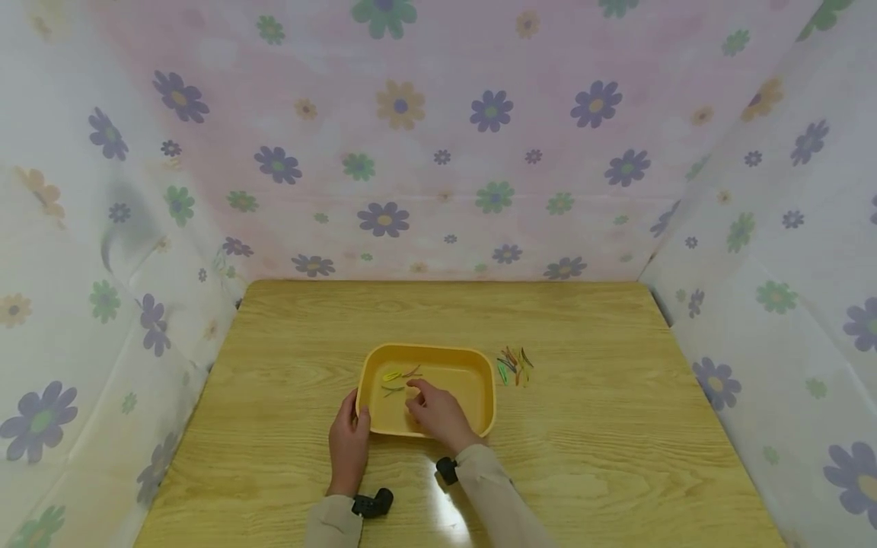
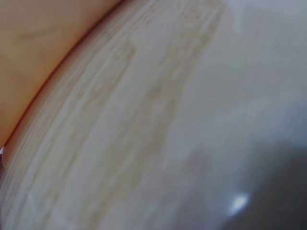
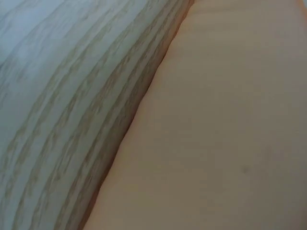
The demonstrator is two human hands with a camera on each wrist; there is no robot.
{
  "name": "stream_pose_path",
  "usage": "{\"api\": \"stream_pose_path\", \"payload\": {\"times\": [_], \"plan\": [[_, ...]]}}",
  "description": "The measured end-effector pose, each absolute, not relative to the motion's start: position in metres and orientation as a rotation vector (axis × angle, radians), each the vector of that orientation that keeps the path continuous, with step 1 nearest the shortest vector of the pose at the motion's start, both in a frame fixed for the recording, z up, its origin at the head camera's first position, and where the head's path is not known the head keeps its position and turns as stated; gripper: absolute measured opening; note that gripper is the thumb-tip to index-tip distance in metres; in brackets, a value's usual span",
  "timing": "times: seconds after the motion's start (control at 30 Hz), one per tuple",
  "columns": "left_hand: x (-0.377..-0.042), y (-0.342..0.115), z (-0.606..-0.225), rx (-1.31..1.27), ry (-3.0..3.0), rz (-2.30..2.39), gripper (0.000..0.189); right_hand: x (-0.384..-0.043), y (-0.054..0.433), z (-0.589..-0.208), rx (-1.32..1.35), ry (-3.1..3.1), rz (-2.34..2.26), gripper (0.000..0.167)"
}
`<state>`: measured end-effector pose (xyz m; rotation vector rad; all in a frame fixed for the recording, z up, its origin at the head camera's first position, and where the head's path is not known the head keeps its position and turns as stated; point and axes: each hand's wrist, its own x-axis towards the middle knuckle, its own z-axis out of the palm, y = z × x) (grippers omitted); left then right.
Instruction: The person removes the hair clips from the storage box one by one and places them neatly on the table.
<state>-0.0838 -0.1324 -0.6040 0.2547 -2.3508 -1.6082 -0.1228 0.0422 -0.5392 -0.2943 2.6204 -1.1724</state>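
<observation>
A shallow yellow tray with rounded corners lies on the wooden table. My left hand grips its left wall near the front corner, thumb over the rim and fingers along the outside. Over the tray's floor is my right hand, its thumb and index finger bent and apart; nothing clearly shows between them. Just left of those fingertips lie a bright yellow thin piece, a reddish thin piece and a dark greenish thin piece. Their exact kind is too small to tell. Both wrist views show only skin and tabletop.
Right of the tray, a loose pile of several thin coloured pieces lies on the table. Flower-printed cloth hangs behind the table and along both sides. Each wrist carries a black camera.
</observation>
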Motion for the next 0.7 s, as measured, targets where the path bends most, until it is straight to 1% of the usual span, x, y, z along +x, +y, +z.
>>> {"api": "stream_pose_path", "payload": {"times": [0.17, 0.37, 0.53, 0.7], "plan": [[-0.084, -0.132, -0.605, 0.238, -2.349, -1.613, 0.037, -0.128, 0.036, -0.541, -0.246, 2.539, -1.176, 0.051], [-0.083, -0.132, -0.603, 0.241, -2.346, -1.627, 0.038, -0.13, 0.029, -0.544, -0.244, 2.428, -1.205, 0.06], [-0.083, -0.131, -0.603, 0.234, -2.353, -1.615, 0.039, -0.132, 0.023, -0.546, -0.193, 2.393, -1.224, 0.065], [-0.083, -0.131, -0.603, 0.232, -2.344, -1.605, 0.038, -0.135, 0.019, -0.547, -0.173, 2.344, -1.249, 0.064]]}}
